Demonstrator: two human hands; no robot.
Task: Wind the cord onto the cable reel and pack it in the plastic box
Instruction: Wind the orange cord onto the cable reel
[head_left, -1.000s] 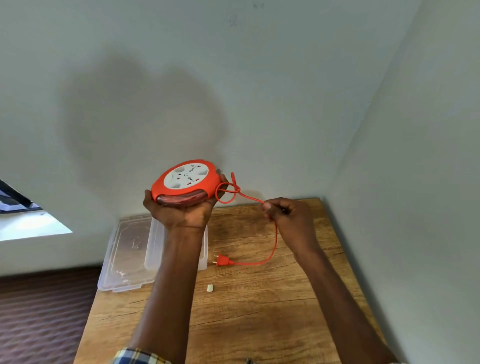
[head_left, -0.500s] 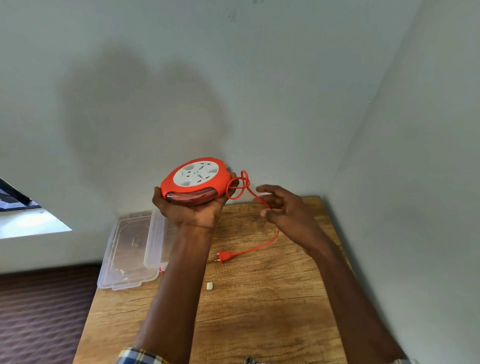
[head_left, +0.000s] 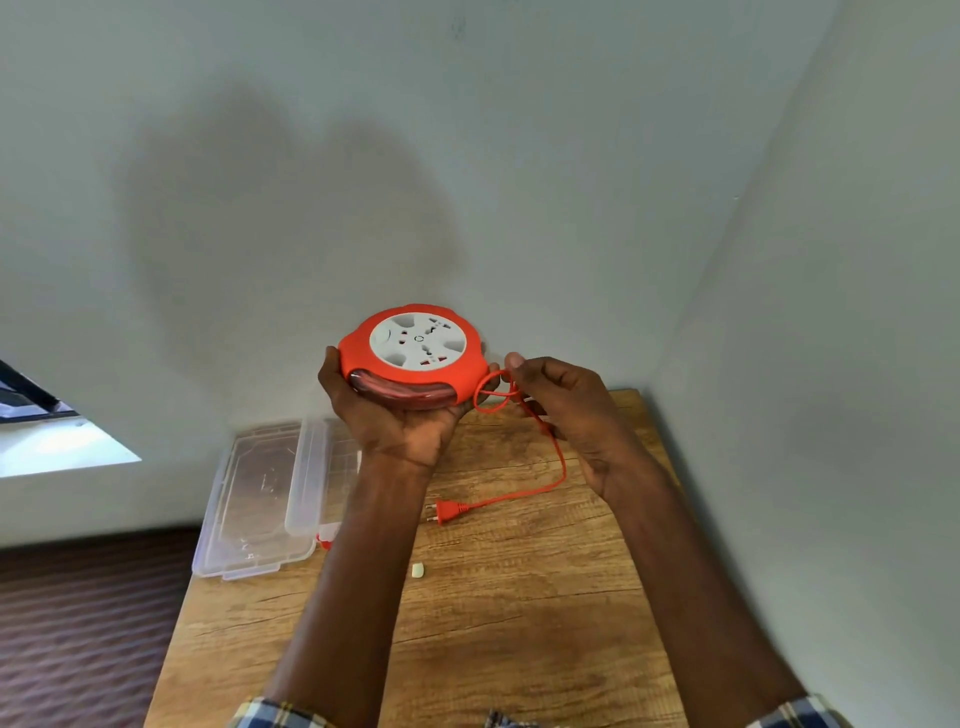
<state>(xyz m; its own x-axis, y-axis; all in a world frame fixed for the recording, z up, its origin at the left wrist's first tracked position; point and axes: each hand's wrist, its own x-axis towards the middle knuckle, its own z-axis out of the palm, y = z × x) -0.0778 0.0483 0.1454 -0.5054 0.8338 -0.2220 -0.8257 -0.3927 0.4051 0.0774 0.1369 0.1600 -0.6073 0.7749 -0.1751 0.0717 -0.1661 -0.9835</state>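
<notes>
My left hand (head_left: 397, 423) grips the round orange cable reel (head_left: 413, 353) from below and holds it above the table, its white socket face tilted up. Wound cord shows through the reel's clear side. My right hand (head_left: 566, 410) pinches the orange cord (head_left: 558, 460) just right of the reel, where the cord forms a small loop. The loose cord hangs down to the table and ends in an orange plug (head_left: 447, 511) lying on the wood. The clear plastic box (head_left: 332, 457) sits at the table's back left, partly hidden by my left forearm.
The box's clear lid (head_left: 254, 499) lies flat to its left, over the table's edge. A small white bit (head_left: 418, 570) lies on the wooden table (head_left: 519, 623). Walls close the back and right sides. Dark floor lies to the left.
My right hand let go of the cord, moved up to the reel and took the cord again at the loop. The reel shifted right and the plug slid slightly across the table.
</notes>
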